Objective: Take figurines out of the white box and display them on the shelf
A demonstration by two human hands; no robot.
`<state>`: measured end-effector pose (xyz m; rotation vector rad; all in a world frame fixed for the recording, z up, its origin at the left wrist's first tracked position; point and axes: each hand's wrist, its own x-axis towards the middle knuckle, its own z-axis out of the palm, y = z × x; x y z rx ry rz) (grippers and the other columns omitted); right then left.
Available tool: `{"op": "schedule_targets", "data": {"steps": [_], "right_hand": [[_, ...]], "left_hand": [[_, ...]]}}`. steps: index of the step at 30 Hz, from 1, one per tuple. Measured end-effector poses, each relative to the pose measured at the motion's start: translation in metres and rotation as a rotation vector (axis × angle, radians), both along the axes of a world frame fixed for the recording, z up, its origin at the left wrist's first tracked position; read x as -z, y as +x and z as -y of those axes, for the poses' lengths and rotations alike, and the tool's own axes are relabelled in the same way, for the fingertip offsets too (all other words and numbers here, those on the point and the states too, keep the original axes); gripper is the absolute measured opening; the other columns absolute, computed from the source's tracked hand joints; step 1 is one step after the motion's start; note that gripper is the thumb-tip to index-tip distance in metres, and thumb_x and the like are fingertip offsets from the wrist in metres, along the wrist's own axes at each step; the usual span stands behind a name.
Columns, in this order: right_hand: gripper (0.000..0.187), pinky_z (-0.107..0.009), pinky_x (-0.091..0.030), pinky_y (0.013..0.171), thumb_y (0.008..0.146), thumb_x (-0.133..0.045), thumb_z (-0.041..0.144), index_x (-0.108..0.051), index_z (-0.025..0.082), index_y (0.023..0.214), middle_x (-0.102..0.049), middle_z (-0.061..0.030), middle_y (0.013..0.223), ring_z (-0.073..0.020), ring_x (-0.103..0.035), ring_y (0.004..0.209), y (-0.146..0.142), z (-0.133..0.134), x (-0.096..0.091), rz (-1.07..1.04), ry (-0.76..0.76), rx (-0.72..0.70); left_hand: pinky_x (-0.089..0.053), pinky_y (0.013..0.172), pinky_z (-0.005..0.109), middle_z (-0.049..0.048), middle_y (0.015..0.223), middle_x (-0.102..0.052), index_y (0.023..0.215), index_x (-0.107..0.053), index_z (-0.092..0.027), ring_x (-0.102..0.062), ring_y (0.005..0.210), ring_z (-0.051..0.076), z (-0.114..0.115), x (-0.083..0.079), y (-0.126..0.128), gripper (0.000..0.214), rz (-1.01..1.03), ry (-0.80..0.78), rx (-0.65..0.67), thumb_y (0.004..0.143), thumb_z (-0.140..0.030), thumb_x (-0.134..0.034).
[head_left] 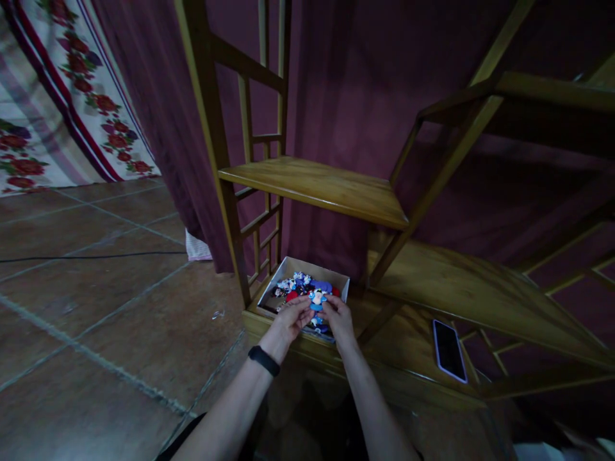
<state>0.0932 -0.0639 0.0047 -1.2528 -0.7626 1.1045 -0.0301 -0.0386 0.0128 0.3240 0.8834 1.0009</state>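
Pinching a figurine [317, 298] over the open box [296, 265], left hand [294, 317] and right hand [339, 317] appear mid-handling; moving it likely needs a steady grip.

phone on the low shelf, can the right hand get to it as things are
Probably yes: the phone lies near the open front of the shelf, though the right hand is holding the figurine.

Passable from the front, beneath the shelf board [317, 189], down into the topless box [336, 280], though narrowed by the left hand [293, 315], the right hand [337, 315] and the figurine [317, 298] between them. Barred at left by the upright post [225, 218] and lattice [262, 219], behind by the purple curtain [327, 237], at right by the slanting bar [388, 258]
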Motion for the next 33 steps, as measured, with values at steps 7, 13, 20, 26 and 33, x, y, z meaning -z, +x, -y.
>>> {"op": "schedule_targets", "data": {"steps": [7,13,20,26,33], "right_hand": [[0.032,-0.032,-0.054,0.063,0.059,-0.071,0.039,-0.067,0.020,0.083,-0.068,-0.0010,0.077,-0.0173,-0.064,0.063,0.001,-0.003,-0.004,-0.012,0.008,-0.025],[0.033,-0.031,-0.053,0.068,0.056,-0.076,0.037,-0.066,0.020,0.083,-0.067,-0.0005,0.082,-0.0167,-0.063,0.072,-0.001,-0.003,-0.004,-0.164,0.001,-0.009],[0.030,-0.030,-0.051,0.071,0.057,-0.077,0.031,-0.066,0.022,0.083,-0.068,-0.0020,0.089,-0.0168,-0.063,0.080,0.001,-0.006,0.008,-0.356,0.028,-0.064],[0.024,-0.027,-0.050,0.070,0.057,-0.078,0.026,-0.066,0.022,0.078,-0.069,-0.0012,0.086,-0.0151,-0.063,0.078,0.004,-0.007,0.016,-0.476,0.014,-0.063],[0.024,-0.024,-0.049,0.069,0.056,-0.078,0.023,-0.067,0.021,0.078,-0.069,-0.0002,0.085,-0.0131,-0.062,0.078,0.003,-0.006,0.017,-0.500,0.012,-0.043]], "left_hand": [[-0.055,0.056,0.017,0.0037,0.063,-0.066,0.075,-0.063,-0.010,-0.063,0.053,0.009,0.000,-0.006,0.002,0.009,0.001,0.022,-0.011,0.071,-0.003,-0.066],[-0.055,0.056,0.018,0.0035,0.063,-0.066,0.077,-0.064,-0.011,-0.063,0.051,0.009,-0.005,-0.004,-0.001,0.012,0.000,0.007,-0.012,0.071,-0.001,-0.065],[-0.055,0.059,0.020,0.0032,0.065,-0.067,0.078,-0.061,-0.012,-0.064,0.054,0.010,-0.009,0.001,0.001,0.013,0.074,0.001,0.033,0.073,-0.001,-0.064],[-0.055,0.059,0.021,0.0048,0.068,-0.068,0.079,-0.061,-0.012,-0.065,0.056,0.011,-0.010,0.003,0.006,0.015,0.077,-0.002,0.048,0.072,0.001,-0.062],[-0.054,0.056,0.021,0.0031,0.063,-0.066,0.078,-0.059,-0.013,-0.063,0.052,0.010,-0.010,0.003,0.008,0.016,0.063,-0.049,0.035,0.074,0.003,-0.059]]}}
